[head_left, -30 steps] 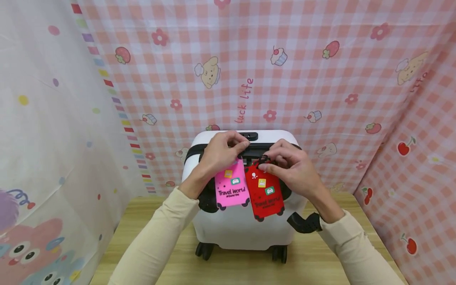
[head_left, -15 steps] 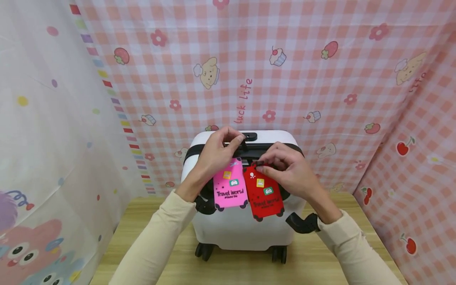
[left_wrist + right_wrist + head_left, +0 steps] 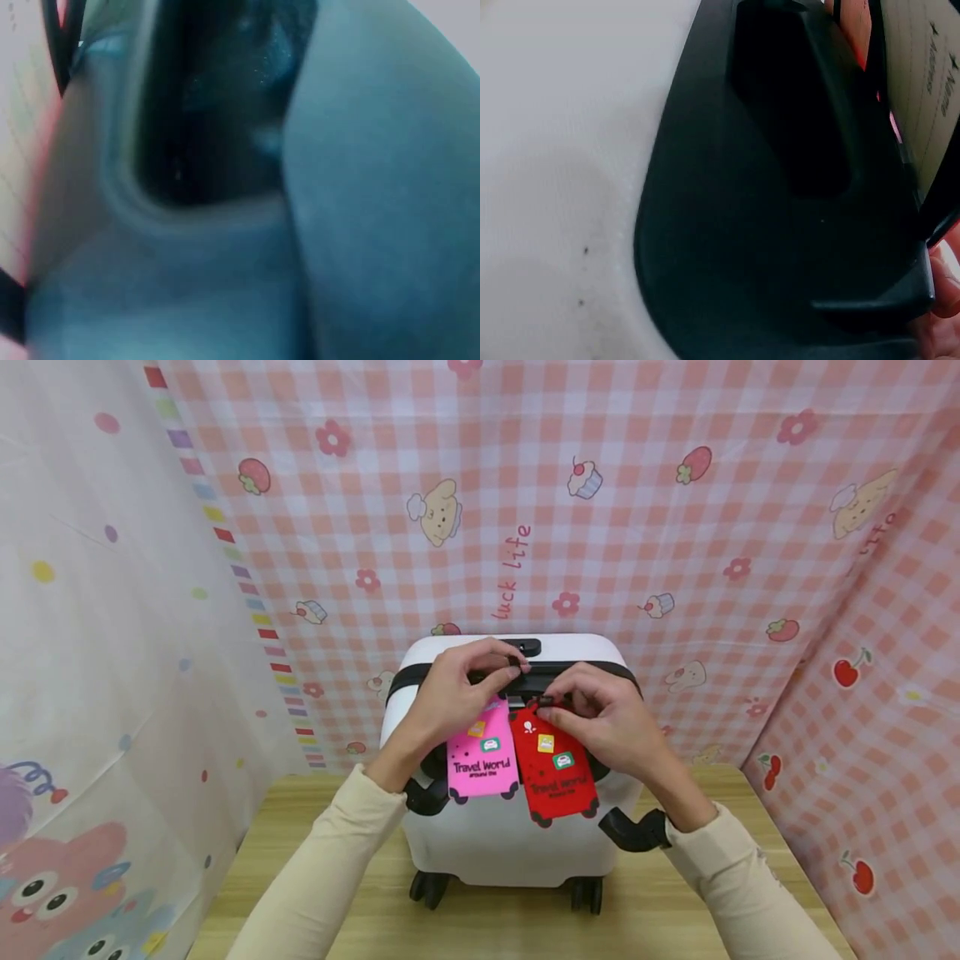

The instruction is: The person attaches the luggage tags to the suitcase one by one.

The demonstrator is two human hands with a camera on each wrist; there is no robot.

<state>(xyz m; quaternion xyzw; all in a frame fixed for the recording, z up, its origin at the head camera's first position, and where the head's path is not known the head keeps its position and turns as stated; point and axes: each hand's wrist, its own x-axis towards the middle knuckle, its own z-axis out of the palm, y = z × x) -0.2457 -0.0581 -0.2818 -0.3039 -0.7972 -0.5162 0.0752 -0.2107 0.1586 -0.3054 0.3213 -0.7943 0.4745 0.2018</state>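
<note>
A white suitcase [image 3: 517, 852] stands upright with two luggage tags hanging side by side over its front. My left hand [image 3: 453, 689] pinches at the top of the pink luggage tag [image 3: 483, 767], beside the black carry handle [image 3: 558, 672]; the fingers mostly hide its strap. Thumb and forefinger of my right hand [image 3: 611, 718] hold the black strap [image 3: 545, 700] of the red luggage tag [image 3: 561, 781], which hangs slightly tilted. The right wrist view shows the handle housing [image 3: 720, 225], a tag's lined back [image 3: 922, 82] and fingertips [image 3: 945, 285]. Dark handle housing [image 3: 172, 262] fills the left wrist view.
The suitcase's wheels [image 3: 587, 893] rest on a wood-grain table [image 3: 322, 893]. Pink checked cloth [image 3: 480, 460] hangs behind and to the right, and a white patterned cloth [image 3: 112, 652] on the left. A black strap [image 3: 408, 679] runs round the suitcase top.
My left hand rose slightly with a black strap between its fingertips, then came back down towards the handle. The right hand stays almost in place, and both tags have shifted slightly left.
</note>
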